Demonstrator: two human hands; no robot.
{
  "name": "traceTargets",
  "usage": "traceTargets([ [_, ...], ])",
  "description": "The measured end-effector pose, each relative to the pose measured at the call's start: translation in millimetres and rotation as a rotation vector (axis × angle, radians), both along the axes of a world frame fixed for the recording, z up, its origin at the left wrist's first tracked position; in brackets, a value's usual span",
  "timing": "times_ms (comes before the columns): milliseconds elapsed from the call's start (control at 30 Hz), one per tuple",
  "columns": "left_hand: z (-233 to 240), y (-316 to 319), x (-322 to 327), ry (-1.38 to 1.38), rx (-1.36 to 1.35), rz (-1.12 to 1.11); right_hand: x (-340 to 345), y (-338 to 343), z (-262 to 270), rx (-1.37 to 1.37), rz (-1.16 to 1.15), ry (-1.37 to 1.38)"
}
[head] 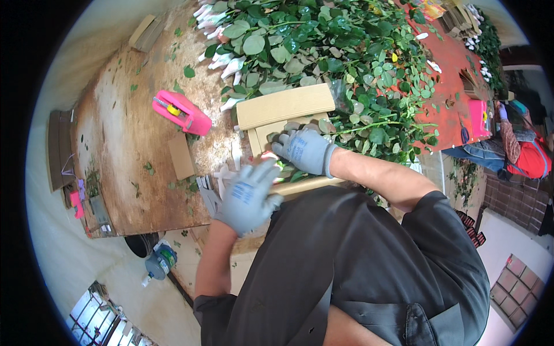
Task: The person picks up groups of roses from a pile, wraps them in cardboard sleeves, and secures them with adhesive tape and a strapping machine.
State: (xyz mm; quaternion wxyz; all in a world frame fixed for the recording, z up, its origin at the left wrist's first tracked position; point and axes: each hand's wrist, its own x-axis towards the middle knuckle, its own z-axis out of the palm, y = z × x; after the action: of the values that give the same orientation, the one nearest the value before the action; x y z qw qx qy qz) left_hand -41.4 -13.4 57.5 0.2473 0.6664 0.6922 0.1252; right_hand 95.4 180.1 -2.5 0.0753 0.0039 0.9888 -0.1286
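Observation:
A corrugated cardboard wrapper (285,106) lies partly folded before me around green leaves and red-and-white blooms (272,156), which my hands partly hide. My right hand (303,149), in a grey glove, rests over the wrapper's inner side and the leaves, fingers bent; whether it grips anything is hidden. Nearer my body, my left hand (250,197), also gloved, hovers slightly blurred beside the blooms, with its fingers stretched and thumb apart. Just left of that hand lies a grey metal stapler-like tool (208,194). The wrapper's near flap (307,186) stands along my apron.
A heap of leafy rose stems (303,47), many buds sleeved in white, covers the table's far side. Left stand a pink tape dispenser (184,112) and a loose cardboard piece (181,155) on the stained wooden tabletop (125,173). Scissors (464,133) hang at the red surface's right edge.

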Motion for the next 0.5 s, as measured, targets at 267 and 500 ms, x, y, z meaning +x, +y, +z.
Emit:
traceTargets([
  [267, -24.0, 11.8, 30.3, 0.186, -0.130, -0.023, -13.1, 32.0, 29.1, -0.137, 0.028, 0.050],
  [500, -24.0, 14.9, 31.8, 0.129, -0.072, 0.040, -69.8, 145.8, 9.6, -0.090, -0.419, 0.108],
])
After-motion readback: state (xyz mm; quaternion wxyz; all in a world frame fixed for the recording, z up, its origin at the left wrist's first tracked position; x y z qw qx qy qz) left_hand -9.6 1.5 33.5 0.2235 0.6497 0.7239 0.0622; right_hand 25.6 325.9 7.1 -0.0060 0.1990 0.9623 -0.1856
